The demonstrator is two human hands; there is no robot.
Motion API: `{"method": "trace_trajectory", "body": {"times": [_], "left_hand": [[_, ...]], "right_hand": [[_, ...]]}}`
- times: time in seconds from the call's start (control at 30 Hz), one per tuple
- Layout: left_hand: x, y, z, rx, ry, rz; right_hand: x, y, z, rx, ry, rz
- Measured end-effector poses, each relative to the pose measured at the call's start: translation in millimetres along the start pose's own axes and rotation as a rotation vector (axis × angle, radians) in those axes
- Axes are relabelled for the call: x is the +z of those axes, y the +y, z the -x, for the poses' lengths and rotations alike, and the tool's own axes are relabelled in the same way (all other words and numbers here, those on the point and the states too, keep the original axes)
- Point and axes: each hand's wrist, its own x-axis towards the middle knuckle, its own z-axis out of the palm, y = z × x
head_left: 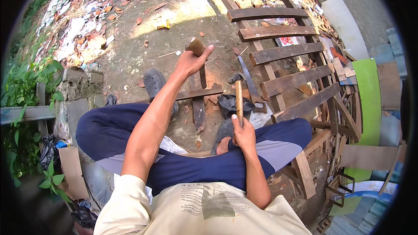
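My left hand point(191, 64) grips a wooden piece point(194, 46) and holds it up over the ground, thumb pointing outward. Its lower end comes down near two dark wooden strips point(198, 112) that cross on the ground between my feet. In my right hand point(244, 135), fingers wrapped round the handle, is a hammer point(239, 98) with its dark metal head at the far end. A handsaw point(247, 75) lies just beyond the hammer. Beside it rests a black plastic bag point(229, 106).
A slatted wooden frame point(285, 53) stretches along my right, with loose boards point(302, 172) near my knee. Leaves and litter point(93, 30) cover the ground at far left. A broken block wall point(80, 82) stands by my left knee. A green panel point(367, 100) is at far right.
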Motion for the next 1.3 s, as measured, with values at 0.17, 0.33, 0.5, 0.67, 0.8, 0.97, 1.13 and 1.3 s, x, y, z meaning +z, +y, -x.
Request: {"method": "trace_trajectory", "body": {"times": [0.17,0.33,0.5,0.67,0.8,0.97,1.13,1.3], "left_hand": [[5,13,39,-0.015,-0.066,-0.08],[23,-28,52,0.058,-0.021,-0.096],[39,-48,61,0.242,0.261,0.311],[38,-23,48,0.339,0.328,0.479],[41,-1,42,0.282,0.324,0.503],[42,20,44,0.248,0.144,0.715],[43,18,42,0.308,0.218,0.605],[41,15,45,0.304,0.18,0.656]], "right_hand": [[0,5,2,-0.063,0.009,-0.027],[-5,-3,11,-0.044,-0.018,-0.114],[-9,-5,12,-0.028,-0.013,-0.157],[-4,21,-4,-0.037,0.051,-0.134],[-6,6,0,0.044,0.026,-0.14],[-6,17,-5,0.021,0.024,-0.166],[-7,7,-1,0.047,0.008,-0.174],[-9,1,2,0.053,-0.008,-0.16]]}}
